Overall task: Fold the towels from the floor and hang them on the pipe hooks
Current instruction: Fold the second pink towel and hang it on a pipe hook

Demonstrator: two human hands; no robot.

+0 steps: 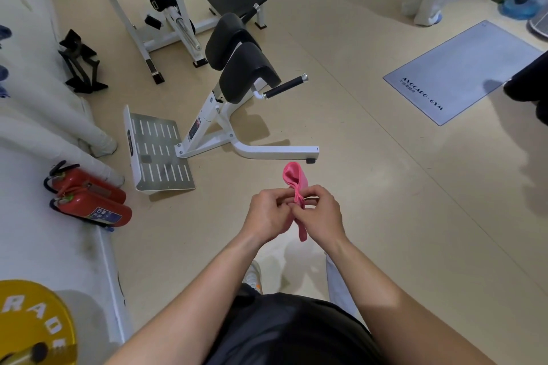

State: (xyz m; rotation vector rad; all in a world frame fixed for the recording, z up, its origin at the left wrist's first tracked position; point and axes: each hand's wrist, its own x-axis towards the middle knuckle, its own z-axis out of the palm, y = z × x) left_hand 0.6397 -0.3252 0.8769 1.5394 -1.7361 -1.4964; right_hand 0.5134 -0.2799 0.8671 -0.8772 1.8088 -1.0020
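A small pink towel (293, 178) is bunched between both my hands at chest height over the beige floor. My left hand (267, 213) and my right hand (321, 212) meet at its middle, and both pinch the cloth. A rounded loop of towel sticks up above my fingers, and a narrow tail (302, 232) hangs down below them. White insulated pipes (59, 127) run along the left wall. I cannot make out any hooks on them.
A white back-extension bench (237, 92) with black pads stands just ahead. Two red fire extinguishers (92, 201) lie at the left wall. A yellow weight plate (32, 323) sits at bottom left. A grey mat (462, 71) lies at right, next to another person's dark leg (530, 80).
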